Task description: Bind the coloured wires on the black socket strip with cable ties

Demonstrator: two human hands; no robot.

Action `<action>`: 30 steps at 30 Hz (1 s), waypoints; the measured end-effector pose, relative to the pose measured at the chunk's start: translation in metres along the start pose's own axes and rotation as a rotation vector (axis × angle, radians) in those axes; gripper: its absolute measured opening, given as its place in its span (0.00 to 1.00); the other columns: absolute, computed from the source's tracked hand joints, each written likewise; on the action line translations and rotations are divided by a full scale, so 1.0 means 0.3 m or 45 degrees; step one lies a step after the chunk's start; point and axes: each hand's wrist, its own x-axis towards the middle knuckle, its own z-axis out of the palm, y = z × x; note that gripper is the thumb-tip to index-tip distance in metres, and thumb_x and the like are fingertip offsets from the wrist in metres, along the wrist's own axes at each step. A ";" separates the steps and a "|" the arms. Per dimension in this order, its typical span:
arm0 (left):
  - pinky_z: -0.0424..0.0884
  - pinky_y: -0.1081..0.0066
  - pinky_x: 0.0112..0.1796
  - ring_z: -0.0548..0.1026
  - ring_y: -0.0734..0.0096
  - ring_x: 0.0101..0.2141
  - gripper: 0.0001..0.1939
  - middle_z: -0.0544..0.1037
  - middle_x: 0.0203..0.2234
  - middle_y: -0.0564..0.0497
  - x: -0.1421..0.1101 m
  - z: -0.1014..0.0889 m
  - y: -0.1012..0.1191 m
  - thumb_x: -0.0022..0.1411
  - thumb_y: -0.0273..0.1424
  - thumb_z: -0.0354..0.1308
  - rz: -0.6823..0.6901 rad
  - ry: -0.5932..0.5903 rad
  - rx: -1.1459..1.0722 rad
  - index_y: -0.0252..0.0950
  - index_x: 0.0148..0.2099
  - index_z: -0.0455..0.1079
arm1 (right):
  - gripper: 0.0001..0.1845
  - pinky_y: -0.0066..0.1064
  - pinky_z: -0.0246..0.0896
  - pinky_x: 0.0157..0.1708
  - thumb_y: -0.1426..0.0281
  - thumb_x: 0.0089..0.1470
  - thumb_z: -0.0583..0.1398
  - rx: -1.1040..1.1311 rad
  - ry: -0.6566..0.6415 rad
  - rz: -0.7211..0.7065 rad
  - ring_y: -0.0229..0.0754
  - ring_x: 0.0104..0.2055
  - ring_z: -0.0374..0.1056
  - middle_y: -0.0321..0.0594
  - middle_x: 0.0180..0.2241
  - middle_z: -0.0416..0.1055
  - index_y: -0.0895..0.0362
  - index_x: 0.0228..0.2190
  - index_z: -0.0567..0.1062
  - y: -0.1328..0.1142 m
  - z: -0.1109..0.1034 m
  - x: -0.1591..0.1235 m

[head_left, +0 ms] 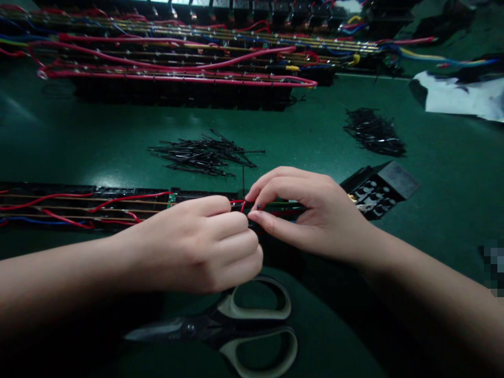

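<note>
A long black module strip [79,202] with red and blue wires lies across the green mat in front of me. My left hand [205,244] is curled closed over its middle, pinching a red wire [239,203] at the fingertips. My right hand [311,210] faces it, fingers and thumb pinched on the same wire bundle over the strip. The strip's right end [378,189] sticks out past my right hand, showing metal contacts. A thin black cable tie [243,181] stands upright just behind the pinch point.
Scissors [236,328] with grey handles lie near the front edge under my hands. Two heaps of black cable ties [205,155] [374,132] lie mid-table. Several wired strips [177,68] are stacked at the back. A white sheet [460,97] lies far right.
</note>
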 end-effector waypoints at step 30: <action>0.66 0.65 0.33 0.71 0.65 0.32 0.16 0.76 0.30 0.51 -0.018 0.002 -0.020 0.73 0.21 0.48 -0.140 0.010 -0.125 0.36 0.39 0.76 | 0.05 0.35 0.69 0.45 0.78 0.58 0.64 0.062 -0.026 -0.015 0.43 0.42 0.74 0.40 0.37 0.80 0.56 0.33 0.77 0.001 -0.005 -0.001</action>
